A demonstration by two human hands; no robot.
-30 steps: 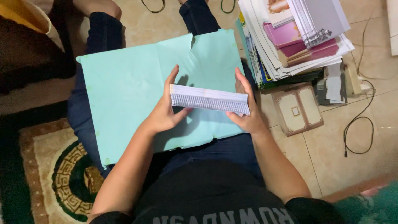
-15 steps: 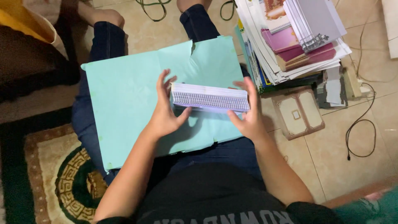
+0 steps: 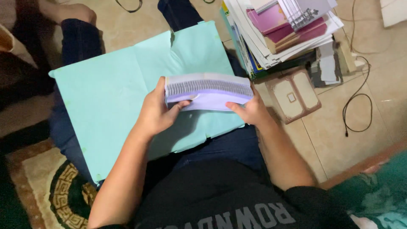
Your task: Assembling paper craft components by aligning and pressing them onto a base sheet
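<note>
A thick stack of pale lilac booklets (image 3: 207,89) is held edge-up between both hands above my lap. My left hand (image 3: 157,112) grips its left end, thumb on top and fingers underneath. My right hand (image 3: 250,110) clasps the right end, fingers curled under the lower cover. Beneath the stack a large mint-green sheet of paper (image 3: 110,93) lies spread over my legs, with a small tear at its far edge.
A tall pile of books and papers (image 3: 284,29) stands on the tiled floor at the upper right. A framed rectangular piece (image 3: 292,95) lies beside it, and a black cable (image 3: 356,110) loops further right. A patterned rug (image 3: 51,191) covers the lower left.
The stack has been lifted toward me and tilted, so its page edges and lower cover now show. Both hands kept their hold at the ends.
</note>
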